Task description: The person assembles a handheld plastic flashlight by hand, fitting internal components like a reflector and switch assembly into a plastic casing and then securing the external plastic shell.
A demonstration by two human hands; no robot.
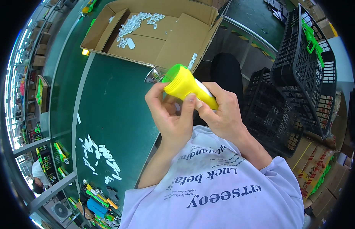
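A yellow flashlight body [178, 84] with a bright green inside is held in front of my chest, its wide end tilted up and to the left. My left hand [169, 114] is closed on its left side, the thumb pressed against the yellow wall. My right hand [223, 108] wraps round the narrow end, its thumb close to the left thumb. A clear, shiny cup-shaped part [155, 75] sits beside the wide opening, just above the left fingertips. Whether it is attached or pinched there, I cannot tell.
Beyond my hands lies an open cardboard box [177, 45] with small white pieces inside. White strips [103, 152] are scattered on the green table [112, 99]. Tools [99, 200] lie at its near left. Black crates [299, 68] stand on the right, one with a green part [312, 42].
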